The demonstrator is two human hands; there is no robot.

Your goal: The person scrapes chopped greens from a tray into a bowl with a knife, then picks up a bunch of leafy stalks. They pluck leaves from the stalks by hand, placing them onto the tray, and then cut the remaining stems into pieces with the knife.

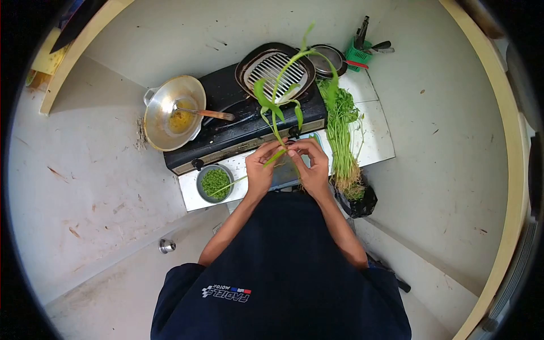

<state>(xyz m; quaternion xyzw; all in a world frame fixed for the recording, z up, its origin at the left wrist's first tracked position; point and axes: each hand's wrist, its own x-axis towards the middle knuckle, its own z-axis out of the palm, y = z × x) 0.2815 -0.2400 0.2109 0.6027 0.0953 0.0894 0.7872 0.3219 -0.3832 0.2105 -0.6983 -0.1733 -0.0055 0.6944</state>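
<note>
Near the counter's front edge, my left hand (pixel 262 169) and my right hand (pixel 311 164) are close together, both closed at the lower stem of one long water spinach stalk (pixel 276 99). Its leafy top rises away from me, over the stove and the grill pan. The fingertips pinch the stem and partly hide it. Beside my left hand stands a grey bowl (pixel 199 191) of chopped green pieces (pixel 216 183), a thin stem leaning out of it towards my wrist. To the right of my right hand lies a large bunch of water spinach (pixel 341 133), its roots towards me.
A black stove (pixel 226 133) carries a wok (pixel 156 122) with a wooden-handled spatula (pixel 212 114) and a grill pan (pixel 245 79). Behind the bunch are a round lid (pixel 327 62) and a green utensil basket (pixel 357 55). A black plastic bag (pixel 365 205) hangs at the counter's right edge.
</note>
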